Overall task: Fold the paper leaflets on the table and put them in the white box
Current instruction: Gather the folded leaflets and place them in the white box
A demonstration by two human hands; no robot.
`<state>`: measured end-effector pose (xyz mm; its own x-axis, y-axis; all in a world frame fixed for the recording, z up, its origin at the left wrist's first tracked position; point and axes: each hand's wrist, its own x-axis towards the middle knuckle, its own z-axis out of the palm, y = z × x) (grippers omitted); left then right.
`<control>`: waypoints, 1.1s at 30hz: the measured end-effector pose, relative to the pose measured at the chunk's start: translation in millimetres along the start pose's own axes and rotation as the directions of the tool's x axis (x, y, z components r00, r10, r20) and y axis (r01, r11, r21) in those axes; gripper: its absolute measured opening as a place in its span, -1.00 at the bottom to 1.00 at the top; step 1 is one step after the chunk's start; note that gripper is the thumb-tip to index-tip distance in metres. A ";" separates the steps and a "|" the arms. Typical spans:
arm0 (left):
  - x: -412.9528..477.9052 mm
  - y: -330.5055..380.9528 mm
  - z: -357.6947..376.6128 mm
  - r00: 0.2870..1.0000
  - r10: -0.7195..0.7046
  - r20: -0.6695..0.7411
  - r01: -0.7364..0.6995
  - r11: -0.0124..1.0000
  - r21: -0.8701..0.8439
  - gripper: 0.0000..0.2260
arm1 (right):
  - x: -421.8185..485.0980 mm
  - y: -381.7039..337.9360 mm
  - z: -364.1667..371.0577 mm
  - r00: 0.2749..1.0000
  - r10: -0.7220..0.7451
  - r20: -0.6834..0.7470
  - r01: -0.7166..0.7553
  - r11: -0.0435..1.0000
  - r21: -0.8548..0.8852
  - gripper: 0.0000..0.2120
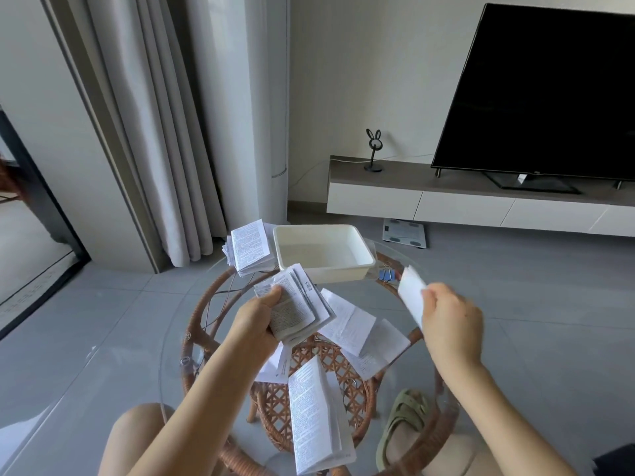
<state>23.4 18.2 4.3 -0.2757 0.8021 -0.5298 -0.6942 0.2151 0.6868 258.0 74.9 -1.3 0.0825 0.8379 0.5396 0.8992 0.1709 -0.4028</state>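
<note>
- Pile point(249, 247) of folded leaflets sits at the table's point(192, 314) far left, just beside the box.
- Left hand point(256, 324) grips a thick wad point(299, 307) of leaflets above the table, thumb curled over its top.
- Box point(323, 252), white, stands at the far edge and looks empty.
- Sheets point(350, 324) lie loose on the glass below the wad.
- Right hand point(450, 324) pinches one leaflet point(410, 292) by its lower end, in the air near the box's right corner. Blur hides its crease; it is probably folded.
- To do this well, I judge: carry the leaflet over the box's open middle, lower it, and release it close to the bottom so it lands flat. Hold the wad firmly so it cannot fan out.
</note>
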 end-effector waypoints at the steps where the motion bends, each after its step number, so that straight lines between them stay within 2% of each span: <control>1: -1.1 -1.7 1.3 1.000 0.021 0.002 -0.021 0.999 0.028 -0.95 | -1.7 -6.4 -10.7 0.989 -0.026 -0.144 0.036 0.997 0.072 -0.90; 2: -1.6 -4.6 2.6 0.999 0.044 0.001 -0.044 0.997 0.058 -0.96 | -4.9 -17.0 -20.1 0.987 0.014 -0.162 0.032 0.961 0.276 -0.90; 3: -2.7 -7.9 4.5 0.998 0.064 -0.001 -0.064 0.993 0.096 -0.96 | -8.2 -30.3 -27.4 0.995 0.084 -0.058 -0.040 0.844 0.536 -0.88; 4: -5.2 -11.3 7.0 0.997 0.078 0.000 -0.077 0.988 0.131 -0.95 | -13.6 -45.7 -29.7 0.980 0.140 0.142 -0.200 0.697 0.689 -0.87; 5: -7.3 -14.8 10.6 0.997 0.082 -0.005 -0.081 0.985 0.155 -0.93 | -19.8 -58.3 -27.1 0.934 0.138 0.330 -0.343 0.605 0.718 -0.86; 6: -11.5 -17.5 15.0 0.997 0.078 -0.013 -0.075 0.984 0.163 -0.92 | -27.3 -68.3 -22.0 0.895 0.091 0.436 -0.391 0.630 0.671 -0.86; 7: -15.4 -18.9 19.1 0.997 0.068 -0.023 -0.063 0.985 0.160 -0.90 | -34.5 -74.5 -11.4 0.883 0.045 0.468 -0.358 0.708 0.609 -0.84; 9: -22.7 -20.5 26.8 0.998 0.040 -0.052 -0.034 0.993 0.113 -0.76 | -48.0 -85.2 7.6 0.909 0.012 0.416 -0.251 0.814 0.523 -0.83; 11: -25.4 -22.2 29.5 0.996 0.048 -0.074 -0.044 0.997 0.061 -0.60 | -55.7 -88.2 21.7 0.933 0.032 0.357 -0.218 0.842 0.494 -0.84; 14: -25.6 -23.6 25.3 0.995 0.078 -0.069 -0.078 0.997 0.003 -0.49 | -62.8 -97.9 28.7 0.947 0.033 0.320 -0.182 0.875 0.448 -0.86; 16: -25.6 -22.9 21.6 0.996 0.081 -0.043 -0.081 0.997 0.003 -0.50 | -66.2 -104.2 32.2 0.953 0.009 0.302 -0.148 0.884 0.443 -0.88; 19: -20.1 -23.8 15.5 0.983 0.175 -0.064 -0.165 0.977 0.136 -0.60 | -67.6 -113.9 35.4 0.954 -0.053 0.296 -0.074 0.913 0.402 -0.86; 22: -8.0 -4.3 -6.9 0.937 0.256 -0.240 -0.195 0.948 0.250 -0.73 | -59.7 -118.5 34.6 0.963 -0.145 0.227 0.058 0.934 0.353 -0.70; 24: 6.2 15.2 -32.9 0.895 0.301 -0.330 -0.203 0.932 0.300 -0.74 | -49.8 -120.1 37.4 0.944 -0.165 0.287 0.075 0.951 0.300 -0.70; 26: 12.1 32.2 -57.4 0.865 0.342 -0.367 -0.238 0.924 0.301 -0.70 | -40.1 -121.3 49.5 0.844 -0.210 0.493 0.112 0.969 0.220 -0.80; 28: 14.9 43.3 -75.9 0.855 0.368 -0.366 -0.268 0.917 0.295 -0.68 | -34.9 -128.5 67.0 0.654 -0.235 0.719 0.153 0.972 0.179 -0.58; 30: 12.9 47.2 -82.5 0.851 0.382 -0.360 -0.275 0.909 0.313 -0.69 | -34.1 -137.1 80.4 0.514 -0.226 0.828 0.193 0.970 0.145 -0.39; 33: 15.1 46.1 -89.3 0.857 0.369 -0.360 -0.250 0.908 0.337 -0.71 | -35.1 -147.8 97.6 0.437 -0.170 0.883 0.335 0.942 0.016 -0.46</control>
<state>-72.1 -9.6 -16.5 -0.7322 0.5656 -0.3794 -0.3373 0.1827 0.9235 80.3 70.8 -32.8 -0.4963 0.7950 -0.3487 0.8681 0.4495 -0.2106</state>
